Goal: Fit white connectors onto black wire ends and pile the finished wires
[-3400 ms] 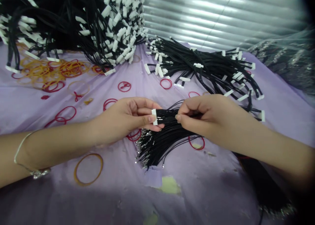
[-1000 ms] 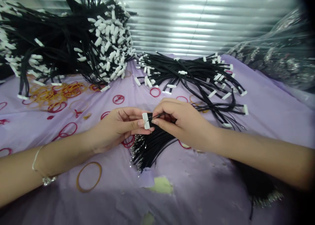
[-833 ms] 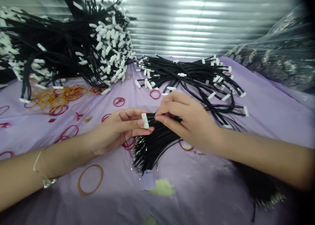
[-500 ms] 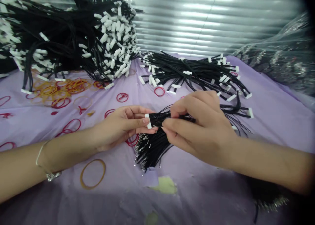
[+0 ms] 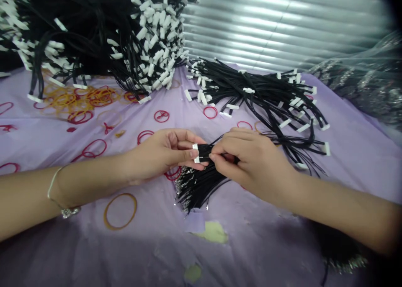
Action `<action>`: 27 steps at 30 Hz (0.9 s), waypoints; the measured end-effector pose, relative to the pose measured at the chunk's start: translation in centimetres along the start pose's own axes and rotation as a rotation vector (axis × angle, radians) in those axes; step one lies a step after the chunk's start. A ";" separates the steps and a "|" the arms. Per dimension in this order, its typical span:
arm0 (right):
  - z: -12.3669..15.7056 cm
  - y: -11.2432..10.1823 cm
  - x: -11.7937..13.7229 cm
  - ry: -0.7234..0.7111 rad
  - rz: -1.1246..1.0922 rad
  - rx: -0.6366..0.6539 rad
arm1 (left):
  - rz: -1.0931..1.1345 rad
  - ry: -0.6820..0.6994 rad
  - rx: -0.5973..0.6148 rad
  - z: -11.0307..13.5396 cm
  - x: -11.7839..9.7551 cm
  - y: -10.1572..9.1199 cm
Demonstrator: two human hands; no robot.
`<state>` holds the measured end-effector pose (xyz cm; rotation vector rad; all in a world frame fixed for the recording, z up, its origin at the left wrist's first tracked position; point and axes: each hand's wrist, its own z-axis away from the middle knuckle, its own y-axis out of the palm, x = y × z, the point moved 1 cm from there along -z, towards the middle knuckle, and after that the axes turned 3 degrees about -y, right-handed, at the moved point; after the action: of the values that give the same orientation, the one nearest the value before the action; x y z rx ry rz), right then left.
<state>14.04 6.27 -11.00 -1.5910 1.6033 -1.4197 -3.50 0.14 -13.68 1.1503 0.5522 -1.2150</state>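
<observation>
My left hand [image 5: 163, 153] pinches a small white connector [image 5: 196, 152] between thumb and fingers, above the purple table cover [image 5: 251, 237]. My right hand [image 5: 251, 161] is closed just to the right of it, fingertips pinched on thin black wires [image 5: 205, 151] that run into the connector. Under both hands lies a bundle of loose black wires [image 5: 197, 186] with bare metal terminals fanned out toward me.
A heap of finished black harnesses with white connectors [image 5: 94, 40] fills the back left; a smaller heap [image 5: 260, 94] lies at back centre. Red and orange rubber bands [image 5: 78, 101] are scattered on the left, one orange band [image 5: 120, 211] near my left wrist. A clear plastic bag [image 5: 361, 82] sits back right.
My right hand drew back along the wires and then came in again to the connector. My left hand has kept hold of the white connector in about the same place.
</observation>
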 end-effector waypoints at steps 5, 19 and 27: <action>-0.1 0.1 -0.2 -0.016 -0.036 0.020 | 0.003 0.005 -0.015 0.0 0.1 0.0; -0.8 -3.8 -1.4 -0.154 0.034 0.048 | -0.017 0.035 -0.092 0.2 -0.8 0.2; 3.3 -8.6 -7.6 0.069 0.072 0.416 | -0.080 0.096 -0.178 0.6 -3.7 1.3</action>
<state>22.32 13.89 -7.14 -1.2435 1.2783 -1.6531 -3.60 1.08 -9.85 1.0467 0.7697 -1.1581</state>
